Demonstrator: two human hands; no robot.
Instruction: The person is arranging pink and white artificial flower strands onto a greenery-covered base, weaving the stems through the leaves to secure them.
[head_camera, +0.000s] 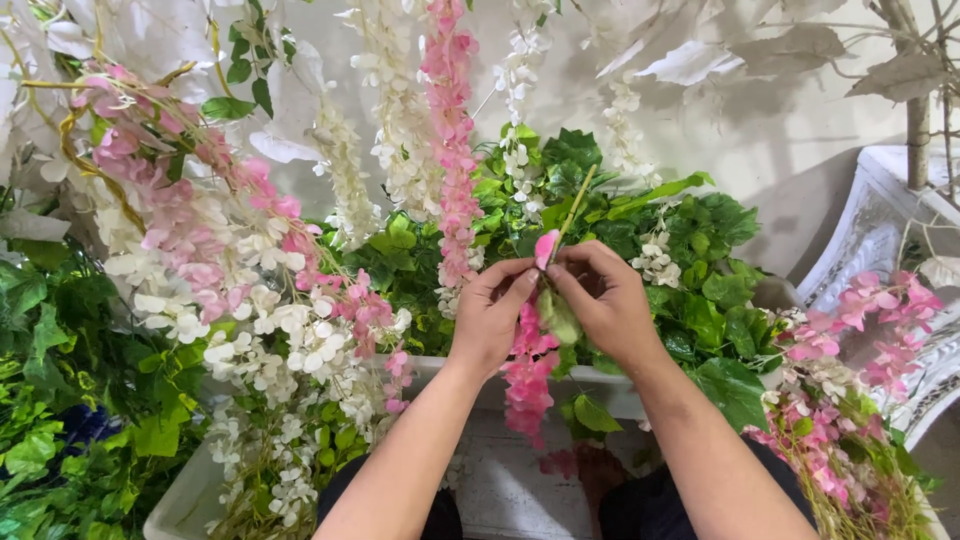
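Note:
My left hand (492, 312) and my right hand (600, 298) meet at the middle of the view, both pinching one artificial flower stem (574, 212). The thin green stem rises up and to the right from my fingers. A pink petal (545, 248) sits between my fingertips, and a cluster of pink blossoms (527, 372) with a pale green leaf hangs below my hands. Both forearms come up from the bottom edge.
A white planter box (500, 470) lies below my hands. Hanging pink-and-white flower strands (230, 270) fill the left, green leafy foliage (690, 250) the back, another pink spray (850, 340) the right. A white ornate stand (890, 220) and white wall stand behind.

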